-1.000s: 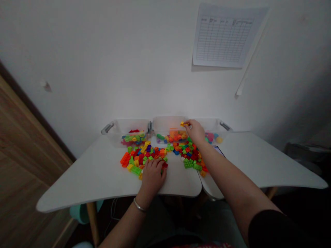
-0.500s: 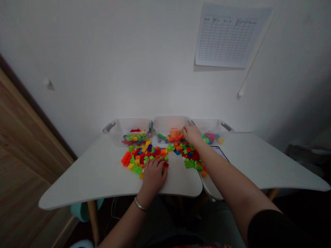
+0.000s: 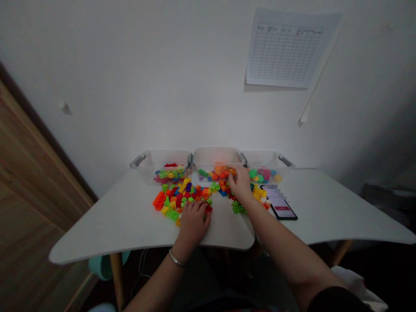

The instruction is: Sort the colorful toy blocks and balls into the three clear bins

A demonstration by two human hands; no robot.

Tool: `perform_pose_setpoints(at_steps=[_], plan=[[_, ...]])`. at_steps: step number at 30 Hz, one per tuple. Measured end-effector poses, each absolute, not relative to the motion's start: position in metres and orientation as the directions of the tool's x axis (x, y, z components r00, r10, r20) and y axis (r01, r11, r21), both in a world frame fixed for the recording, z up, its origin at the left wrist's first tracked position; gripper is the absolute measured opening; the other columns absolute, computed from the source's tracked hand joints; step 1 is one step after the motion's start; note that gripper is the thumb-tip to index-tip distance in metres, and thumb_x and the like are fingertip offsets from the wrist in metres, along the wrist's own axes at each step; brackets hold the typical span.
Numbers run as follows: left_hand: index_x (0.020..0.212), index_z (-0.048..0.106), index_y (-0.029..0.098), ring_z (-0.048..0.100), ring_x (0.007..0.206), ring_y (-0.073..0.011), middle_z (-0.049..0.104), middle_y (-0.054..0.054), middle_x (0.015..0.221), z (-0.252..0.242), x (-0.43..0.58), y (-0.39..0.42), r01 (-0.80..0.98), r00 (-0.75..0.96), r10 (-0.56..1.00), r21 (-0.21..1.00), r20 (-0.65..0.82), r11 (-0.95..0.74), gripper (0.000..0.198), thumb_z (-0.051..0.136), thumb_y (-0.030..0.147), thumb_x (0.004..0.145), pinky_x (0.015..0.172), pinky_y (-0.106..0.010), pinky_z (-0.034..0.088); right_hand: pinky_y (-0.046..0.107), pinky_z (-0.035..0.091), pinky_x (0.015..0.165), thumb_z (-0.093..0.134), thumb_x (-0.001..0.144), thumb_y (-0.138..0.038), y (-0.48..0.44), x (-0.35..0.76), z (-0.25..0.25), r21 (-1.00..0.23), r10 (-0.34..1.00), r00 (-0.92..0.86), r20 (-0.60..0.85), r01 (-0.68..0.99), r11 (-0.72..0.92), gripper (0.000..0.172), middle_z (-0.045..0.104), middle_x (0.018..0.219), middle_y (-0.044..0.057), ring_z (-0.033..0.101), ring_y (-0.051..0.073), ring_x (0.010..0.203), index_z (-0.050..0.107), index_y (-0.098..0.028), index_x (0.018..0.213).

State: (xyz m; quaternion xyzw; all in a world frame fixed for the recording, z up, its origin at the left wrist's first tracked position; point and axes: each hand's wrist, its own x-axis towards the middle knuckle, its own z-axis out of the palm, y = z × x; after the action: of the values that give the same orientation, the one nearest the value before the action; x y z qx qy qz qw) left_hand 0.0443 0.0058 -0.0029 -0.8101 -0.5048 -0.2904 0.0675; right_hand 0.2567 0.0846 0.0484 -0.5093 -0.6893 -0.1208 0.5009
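Phone screen [image 3: 282, 207] blurred, wall chart [image 3: 286, 50] text too small to read, bricks [image 3: 224, 174] under right fingers [image 3: 235, 175] hidden

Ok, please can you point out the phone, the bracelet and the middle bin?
Phone [image 3: 282, 208], head view, on its lit screen.
Bracelet [image 3: 176, 258], head view, on the middle of the band.
Middle bin [image 3: 215, 155], head view, on its clear back wall.

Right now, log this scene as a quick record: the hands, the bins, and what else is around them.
Left hand: resting on plastic building bricks
Right hand: fingers down among bricks in front of the middle bin; cannot tell if it holds one
Containers: three clear plastic bins in a row against the wall, with bricks inside
Nearby: phone, screen lit, on the white table
Wall: printed grid chart
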Motion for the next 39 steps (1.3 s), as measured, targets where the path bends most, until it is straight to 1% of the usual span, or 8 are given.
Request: perform_pose_setpoints(at_steps=[3,7,13,18,22,30,35,39], plan=[[0.108,0.067,0.019,0.059,0.103,-0.0272,0.068,-0.009,0.113,-0.003,0.045,0.006,0.857,0.327,0.771,0.172,0.547,-0.486,0.026,0.053,0.029,0.088,0.101,-0.051,0.04,0.041,0.04,0.102,0.048,0.085,-0.019,0.062,0.24,0.025,-0.293,0.635,-0.098,0.766,0.827,0.48,0.029,0.067,0.111,0.01,0.055,0.025,0.109,0.064,-0.017,0.109],[0.108,0.067,0.019,0.06,0.103,-0.0273,0.068,-0.009,0.113,-0.003,0.045,0.006,0.859,0.327,0.767,0.166,0.553,-0.485,0.026,0.054,0.029,0.088,0.1,-0.05,0.041,0.043,0.035,0.108,0.053,0.082,-0.016,0.046,0.227,0.0,-0.236,0.72,-0.167,0.673,0.875,0.423,0.038,0.064,0.123,0.01,0.048,0.027,0.12,0.063,-0.015,0.118],[0.107,0.068,0.019,0.06,0.102,-0.027,0.069,-0.009,0.111,-0.002,0.045,0.006,0.859,0.329,0.758,0.155,0.563,-0.488,0.025,0.053,0.028,0.088,0.099,-0.048,0.042,0.048,0.025,0.115,0.055,0.08,-0.014,0.041,0.219,-0.008,-0.067,0.751,-0.312,0.582,0.902,0.426,0.051,0.053,0.141,0.012,0.039,0.03,0.132,0.058,-0.015,0.131],[0.106,0.068,0.019,0.06,0.102,-0.0274,0.069,-0.009,0.111,-0.002,0.045,0.006,0.858,0.338,0.756,0.147,0.561,-0.493,0.025,0.055,0.027,0.087,0.1,-0.049,0.042,0.049,0.026,0.114,0.056,0.08,-0.016,0.044,0.217,-0.008,-0.058,0.774,-0.308,0.554,0.913,0.405,0.058,0.048,0.145,0.013,0.037,0.031,0.136,0.053,-0.016,0.137],[0.107,0.068,0.019,0.06,0.102,-0.0275,0.069,-0.009,0.111,-0.001,0.045,0.006,0.858,0.344,0.76,0.146,0.551,-0.493,0.026,0.054,0.028,0.088,0.1,-0.05,0.042,0.044,0.03,0.113,0.055,0.081,-0.014,0.052,0.217,-0.01,-0.075,0.77,-0.29,0.568,0.914,0.399,0.055,0.053,0.141,0.012,0.042,0.03,0.13,0.054,-0.013,0.135],[0.108,0.068,0.02,0.06,0.102,-0.0278,0.069,-0.009,0.112,-0.002,0.045,0.006,0.862,0.335,0.764,0.148,0.552,-0.485,0.026,0.054,0.028,0.087,0.1,-0.049,0.042,0.038,0.04,0.1,0.05,0.088,-0.012,0.068,0.214,-0.013,-0.098,0.744,-0.249,0.621,0.916,0.388,0.036,0.066,0.121,0.01,0.054,0.024,0.11,0.062,-0.017,0.122],[0.108,0.067,0.019,0.06,0.104,-0.0279,0.069,-0.009,0.112,-0.003,0.046,0.007,0.863,0.337,0.767,0.146,0.547,-0.484,0.027,0.054,0.028,0.087,0.101,-0.049,0.041,0.036,0.042,0.094,0.05,0.09,-0.012,0.066,0.215,-0.014,-0.087,0.752,-0.247,0.611,0.923,0.374,0.028,0.068,0.107,0.009,0.056,0.024,0.101,0.066,-0.018,0.112],[0.108,0.068,0.019,0.06,0.103,-0.0278,0.069,-0.009,0.112,-0.003,0.046,0.007,0.863,0.339,0.766,0.145,0.546,-0.484,0.026,0.053,0.028,0.087,0.101,-0.049,0.041,0.037,0.04,0.096,0.051,0.089,-0.011,0.065,0.215,-0.013,-0.082,0.751,-0.24,0.615,0.928,0.364,0.028,0.068,0.109,0.01,0.054,0.023,0.104,0.066,-0.018,0.113]])
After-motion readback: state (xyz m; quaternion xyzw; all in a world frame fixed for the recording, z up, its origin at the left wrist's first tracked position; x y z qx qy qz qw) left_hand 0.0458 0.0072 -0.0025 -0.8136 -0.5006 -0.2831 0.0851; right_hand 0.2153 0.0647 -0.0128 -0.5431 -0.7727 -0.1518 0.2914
